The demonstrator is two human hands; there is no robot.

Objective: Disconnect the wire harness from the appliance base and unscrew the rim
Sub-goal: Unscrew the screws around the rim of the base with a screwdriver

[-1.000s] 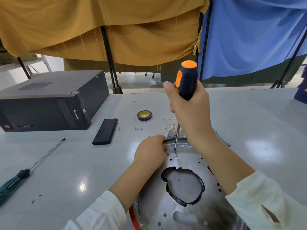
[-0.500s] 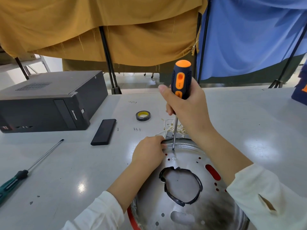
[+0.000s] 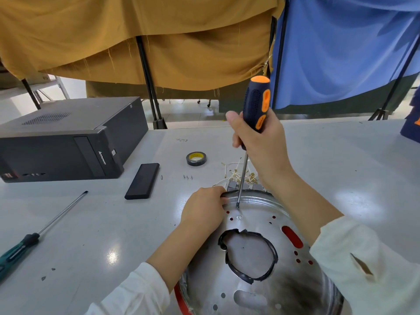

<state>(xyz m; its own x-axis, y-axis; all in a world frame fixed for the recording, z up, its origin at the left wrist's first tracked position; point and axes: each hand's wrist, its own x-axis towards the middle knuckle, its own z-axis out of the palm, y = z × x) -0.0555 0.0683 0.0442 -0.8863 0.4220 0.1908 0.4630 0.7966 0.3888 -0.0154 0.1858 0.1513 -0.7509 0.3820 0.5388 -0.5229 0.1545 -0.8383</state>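
Head view: round shiny metal appliance base on grey table. Left hand curled over far rim. Right hand wrapped round orange-black screwdriver, thin tip down just beside left fingers.

Two bare forearms are seen, each ending in a bare hand: the left hand and the right hand. No gloves, rings or watch are seen on them. Long sleeves of a pale cream-white cloth are worn, pushed back from the wrists. The left sleeve is softly creased. The right sleeve is marked by a small slit-like tear with a tan inside.
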